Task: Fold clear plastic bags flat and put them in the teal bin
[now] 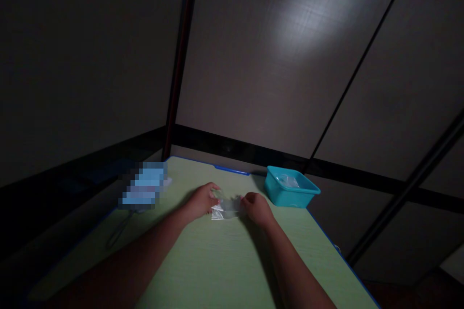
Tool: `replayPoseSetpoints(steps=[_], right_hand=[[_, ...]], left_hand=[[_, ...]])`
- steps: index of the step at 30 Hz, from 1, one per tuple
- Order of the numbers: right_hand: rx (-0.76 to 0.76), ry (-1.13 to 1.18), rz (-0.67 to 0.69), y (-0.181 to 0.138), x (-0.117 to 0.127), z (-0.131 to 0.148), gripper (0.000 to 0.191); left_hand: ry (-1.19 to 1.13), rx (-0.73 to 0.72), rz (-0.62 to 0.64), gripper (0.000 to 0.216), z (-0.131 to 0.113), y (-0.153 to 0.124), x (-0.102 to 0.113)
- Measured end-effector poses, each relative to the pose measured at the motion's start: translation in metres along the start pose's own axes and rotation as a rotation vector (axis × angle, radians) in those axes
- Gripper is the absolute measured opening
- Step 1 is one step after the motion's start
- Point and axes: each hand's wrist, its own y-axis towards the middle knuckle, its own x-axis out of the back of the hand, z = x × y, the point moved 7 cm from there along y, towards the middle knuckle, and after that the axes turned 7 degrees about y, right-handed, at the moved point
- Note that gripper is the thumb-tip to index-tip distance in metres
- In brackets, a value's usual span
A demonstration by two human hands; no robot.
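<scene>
A clear plastic bag [229, 208] is stretched between my two hands, just over the pale green table [203, 256]. My left hand [203, 201] pinches its left end, thumb and fingers closed on the thin film. At the other end, my right hand [256, 207] grips the bag's edge with its fingertips. Light glints off the lower left corner of the plastic. Whether anything lies inside the bag I cannot make out.
A turquoise plastic basket [292, 196] with clear plastic inside stands at the table's back right. Toward the left edge lies a pixelated blue object [145, 186] with a cord loop [119, 231]. Dark panelled walls [246, 82] rise behind the table.
</scene>
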Motion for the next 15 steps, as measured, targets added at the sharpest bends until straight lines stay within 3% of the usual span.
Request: replayPoseSetpoints(steps=[3, 6, 10, 15], right_hand=[[0.025, -0.168, 0.056, -0.003, -0.001, 0.004, 0.027], [0.042, -0.203, 0.103, -0.005, -0.003, 0.007, 0.019], [0.17, -0.18, 0.097, -0.007, -0.003, 0.018, 0.014], [0.361, -0.125, 0.218, -0.013, -0.006, 0.026, 0.024]], left_hand=[[0.135, -0.073, -0.045, 0.033, -0.003, -0.001, 0.003], [0.256, -0.134, -0.085, 0.034, -0.009, -0.004, 0.008], [0.61, -0.257, -0.188, 0.035, -0.025, -0.012, 0.015], [0.836, -0.215, -0.156, 0.067, -0.022, -0.015, 0.014]])
